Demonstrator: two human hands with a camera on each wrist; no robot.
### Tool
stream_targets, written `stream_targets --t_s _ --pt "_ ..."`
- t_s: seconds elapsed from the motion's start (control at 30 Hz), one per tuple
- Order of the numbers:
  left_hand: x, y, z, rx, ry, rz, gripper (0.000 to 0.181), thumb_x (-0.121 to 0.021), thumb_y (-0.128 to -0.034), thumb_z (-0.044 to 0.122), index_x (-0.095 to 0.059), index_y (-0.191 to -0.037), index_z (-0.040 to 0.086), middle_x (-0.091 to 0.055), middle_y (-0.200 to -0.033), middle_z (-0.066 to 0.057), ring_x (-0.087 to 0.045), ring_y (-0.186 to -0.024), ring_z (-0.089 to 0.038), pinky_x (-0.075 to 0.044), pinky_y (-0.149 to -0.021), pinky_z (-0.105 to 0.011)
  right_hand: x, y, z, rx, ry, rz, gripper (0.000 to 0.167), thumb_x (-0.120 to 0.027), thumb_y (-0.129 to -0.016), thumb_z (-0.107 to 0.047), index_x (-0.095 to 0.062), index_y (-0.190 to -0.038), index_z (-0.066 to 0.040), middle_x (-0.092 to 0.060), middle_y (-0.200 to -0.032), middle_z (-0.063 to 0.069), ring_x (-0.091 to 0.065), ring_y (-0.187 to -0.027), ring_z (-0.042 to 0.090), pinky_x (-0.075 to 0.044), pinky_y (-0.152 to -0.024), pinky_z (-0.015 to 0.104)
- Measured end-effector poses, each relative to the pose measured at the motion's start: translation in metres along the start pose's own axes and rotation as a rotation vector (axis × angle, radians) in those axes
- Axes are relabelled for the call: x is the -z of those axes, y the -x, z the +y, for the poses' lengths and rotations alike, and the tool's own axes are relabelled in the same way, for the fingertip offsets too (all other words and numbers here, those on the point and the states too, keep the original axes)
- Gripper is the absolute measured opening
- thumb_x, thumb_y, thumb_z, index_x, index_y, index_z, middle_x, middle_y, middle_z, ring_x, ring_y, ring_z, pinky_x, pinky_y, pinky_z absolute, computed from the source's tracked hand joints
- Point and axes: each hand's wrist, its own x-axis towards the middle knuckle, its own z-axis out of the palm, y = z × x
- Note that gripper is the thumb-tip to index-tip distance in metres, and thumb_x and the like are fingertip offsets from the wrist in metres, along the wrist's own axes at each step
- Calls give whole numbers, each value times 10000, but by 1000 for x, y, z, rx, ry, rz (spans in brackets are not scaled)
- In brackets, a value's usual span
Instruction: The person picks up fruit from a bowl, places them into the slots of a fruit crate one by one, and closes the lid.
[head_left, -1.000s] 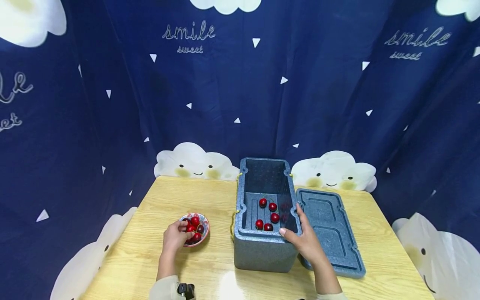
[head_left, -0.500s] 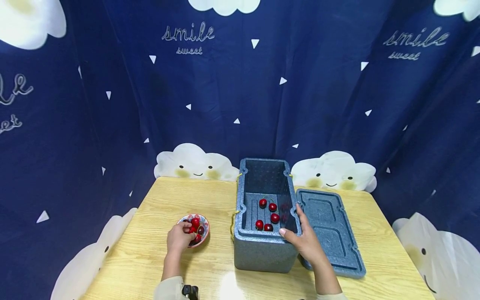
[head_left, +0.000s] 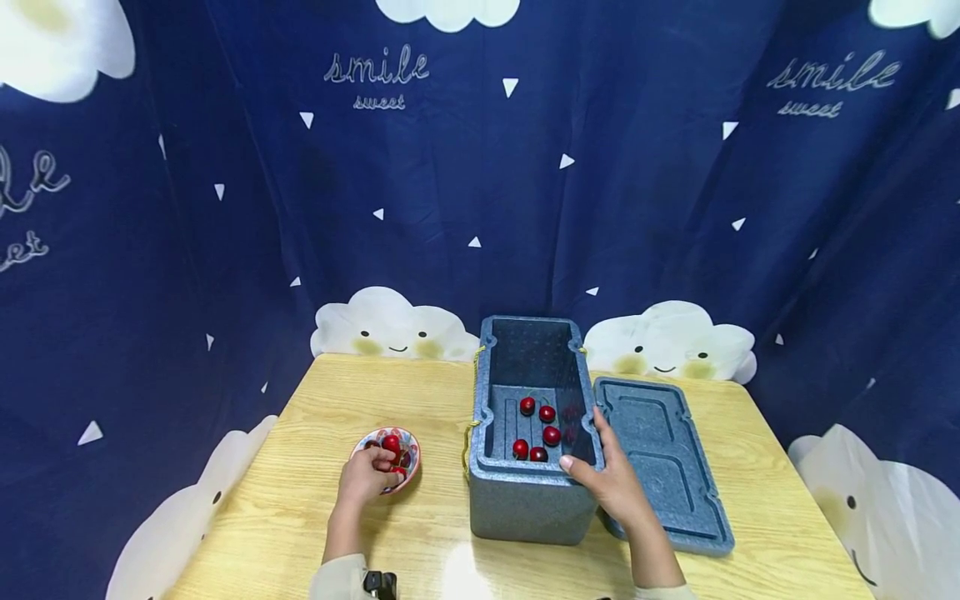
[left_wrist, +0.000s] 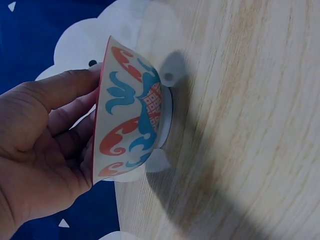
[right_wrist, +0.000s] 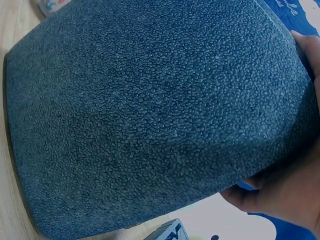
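My left hand (head_left: 365,476) reaches over the rim of a small patterned bowl (head_left: 362,440), with thumb and fingertips down among red cherries (head_left: 391,443). In the left wrist view the bowl (left_wrist: 125,107) shows red and blue motifs, and its wall hides my fingertips. Whether they grip a cherry cannot be seen. My right hand (head_left: 611,483) holds the near right corner of a blue-grey foam box (head_left: 528,508), thumb on the rim, fingers along the outer side. Several cherries (head_left: 551,436) lie on the box floor. The box's pebbled wall (right_wrist: 150,100) fills most of the right wrist view.
The matching lid (head_left: 663,467) lies on the wooden table (head_left: 420,392) to the right of the box. A yellow cord (head_left: 467,450) hangs along the box's left side. Behind the table hangs a dark blue curtain (head_left: 420,167) with clouds and triangles.
My left hand has shifted slightly right and deeper over the bowl, covering more of the cherries. My right hand and the box keep their places.
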Motion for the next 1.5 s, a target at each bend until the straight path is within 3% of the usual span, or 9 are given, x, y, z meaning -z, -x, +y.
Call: stream_targets --t_s 0.17,0.43,0.93,1.23,1.5 --pt "-1 -1 -2 -3 24 -12 317 -794 -643 33 -672 -930 -19 -652 -781 -43 -605 -746 -201 -463 -707 -355 0 0 0 8 0 0 912 -686 -829 -214 -76 -1503 -145 -106 -1512 196 -148 -1338 396 -166 -1018 589" --pt "4 -1 -1 73 12 81 423 -764 -670 29 -633 -1065 -48 -634 -920 -159 -568 -881 -309 -425 -784 -455 1 0 1 -2 7 3 917 -689 -822 -214 -79 -1501 -121 -122 -1505 210 -156 -1336 395 -165 -1020 589" --pt "0 -3 2 82 3 20 465 -781 -665 31 -606 -1085 -62 -616 -911 -163 -545 -867 -310 -439 -775 -451 1 0 2 7 5 -2 914 -687 -824 -230 -82 -1502 -130 -122 -1503 217 -162 -1330 412 -173 -1011 598" --pt "1 -6 3 -31 -49 -20 386 -796 -604 8 -657 -962 -30 -641 -882 -148 -564 -852 -308 -425 -806 -445 1 2 0 19 -15 10 894 -687 -827 -224 -106 -1501 -147 -125 -1504 207 -161 -1328 405 -176 -1008 600" --pt "-3 -5 1 -47 -41 -62 256 -765 -645 18 -683 -887 2 -624 -753 -35 -559 -724 -184 -438 -693 -343 1 0 0 -8 15 2 917 -689 -825 -238 -82 -1500 -119 -112 -1507 214 -129 -1341 408 -149 -1013 609"
